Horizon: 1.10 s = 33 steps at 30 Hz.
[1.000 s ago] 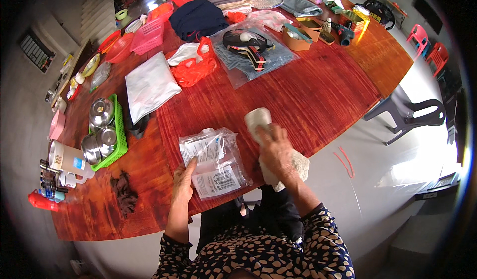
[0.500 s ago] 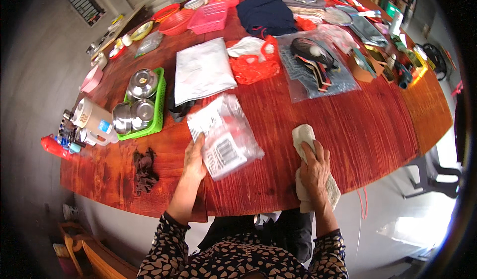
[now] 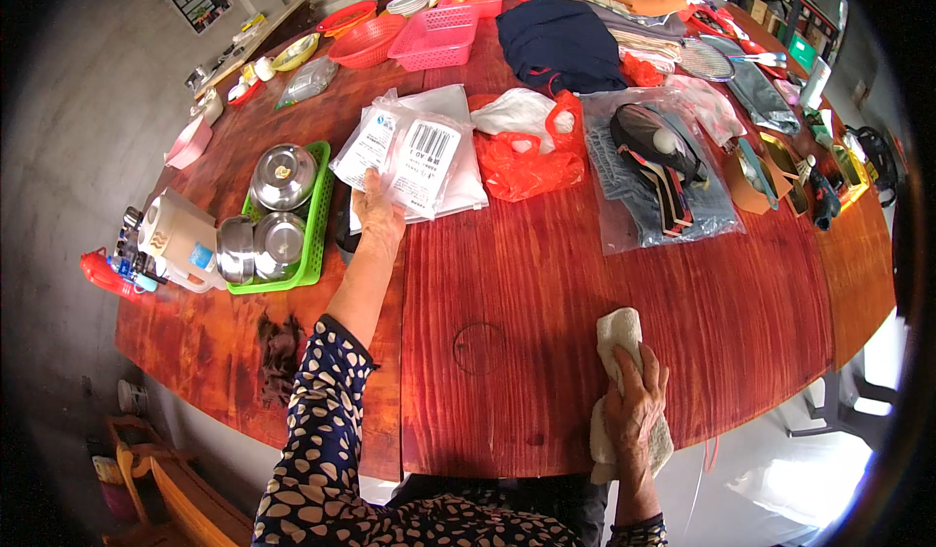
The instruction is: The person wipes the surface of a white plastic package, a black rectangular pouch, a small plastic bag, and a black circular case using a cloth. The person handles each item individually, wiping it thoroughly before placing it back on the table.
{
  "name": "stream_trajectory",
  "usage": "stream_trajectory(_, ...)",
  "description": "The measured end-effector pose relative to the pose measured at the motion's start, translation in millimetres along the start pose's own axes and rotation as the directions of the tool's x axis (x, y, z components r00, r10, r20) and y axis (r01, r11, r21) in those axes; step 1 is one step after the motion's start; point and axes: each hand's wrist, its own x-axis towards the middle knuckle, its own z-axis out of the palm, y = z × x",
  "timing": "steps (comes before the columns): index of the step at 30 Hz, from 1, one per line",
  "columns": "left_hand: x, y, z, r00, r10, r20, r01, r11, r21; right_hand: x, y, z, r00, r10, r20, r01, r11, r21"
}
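Observation:
My left hand (image 3: 378,211) reaches forward, gripping the near edge of a clear plastic package (image 3: 398,152) with white printed labels. That package lies over a flat white plastic-wrapped packet (image 3: 466,181) on the red-brown wooden table (image 3: 526,274). Near the table's front edge, my right hand (image 3: 636,401) is curled over a folded pale cloth (image 3: 618,337), pressing it on the wood. A red plastic bag (image 3: 531,172) with something white inside is just right of the packages. Left of my left hand stands a green basket (image 3: 317,220) holding steel pots with lids (image 3: 283,176).
A beige jug (image 3: 180,240) stands beside the basket, with a crumpled dark brown cloth (image 3: 280,357) nearer me. To the right lies a clear bag (image 3: 624,225) with table tennis bats (image 3: 668,181). Pink baskets (image 3: 434,40) and a dark blue cloth bundle (image 3: 556,45) sit farther back.
My left hand has carried the labelled package forward and set it over the white packet. A faint ring mark now shows on the table. My right hand and cloth appear slightly lower in view.

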Motion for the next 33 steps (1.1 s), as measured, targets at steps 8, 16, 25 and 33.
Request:
stream_trajectory(8, 26, -27, 15, 0.996, -0.064, -0.056, 0.065, 0.998, 0.015, 1, 0, 0, 0.997, 0.044, 0.066, -0.043, 0.999, -0.019)
stream_trajectory(16, -25, -10, 43, 0.649, 0.7, 0.3, -0.465, 0.053, 0.884, 1, 3, 0, 0.995, 0.065, 0.072, -0.064, 0.998, -0.01)
stream_trajectory(25, 3, -32, 41, 0.888, 0.109, 0.447, -0.367, -0.419, 0.83, 2, 4, -5, 0.995, 0.057, 0.087, -0.06, 0.998, 0.03)
stream_trajectory(33, -100, -72, 130, 0.541, 0.296, 0.788, -0.833, 0.319, 0.452, 5, 0, -10, 0.996, 0.061, 0.059, -0.066, 0.994, 0.085)
